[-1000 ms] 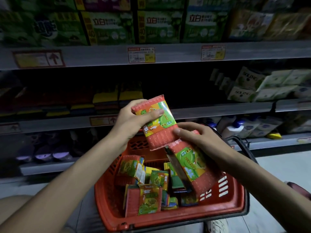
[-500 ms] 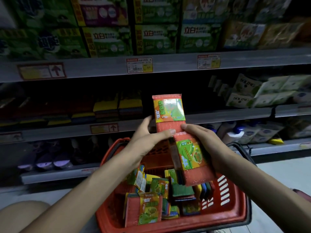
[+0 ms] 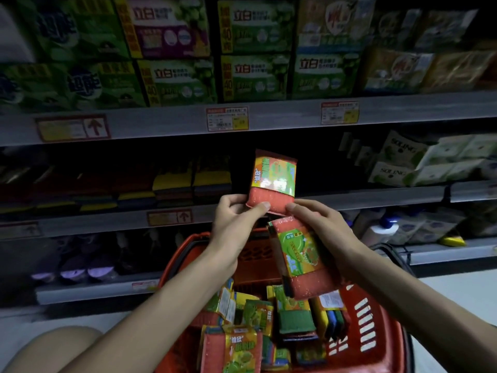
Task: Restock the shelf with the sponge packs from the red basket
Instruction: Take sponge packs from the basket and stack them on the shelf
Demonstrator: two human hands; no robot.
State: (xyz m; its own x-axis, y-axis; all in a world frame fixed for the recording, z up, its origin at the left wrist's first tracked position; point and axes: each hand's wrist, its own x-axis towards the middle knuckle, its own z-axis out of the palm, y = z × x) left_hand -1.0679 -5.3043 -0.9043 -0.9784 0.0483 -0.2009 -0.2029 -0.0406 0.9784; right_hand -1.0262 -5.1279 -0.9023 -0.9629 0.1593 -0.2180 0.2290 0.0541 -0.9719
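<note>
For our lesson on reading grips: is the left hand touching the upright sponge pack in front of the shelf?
Touching. The head view shows the left hand pinching the bottom edge of the upright sponge pack, thumb across its front.

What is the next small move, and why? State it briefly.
Probably carry the upright sponge pack forward into the dark gap on the middle shelf, right of the yellow-topped stacks. The left hand pinches its lower edge, it stands raised before that shelf, and the right hand holds a second pack over the red basket.
</note>
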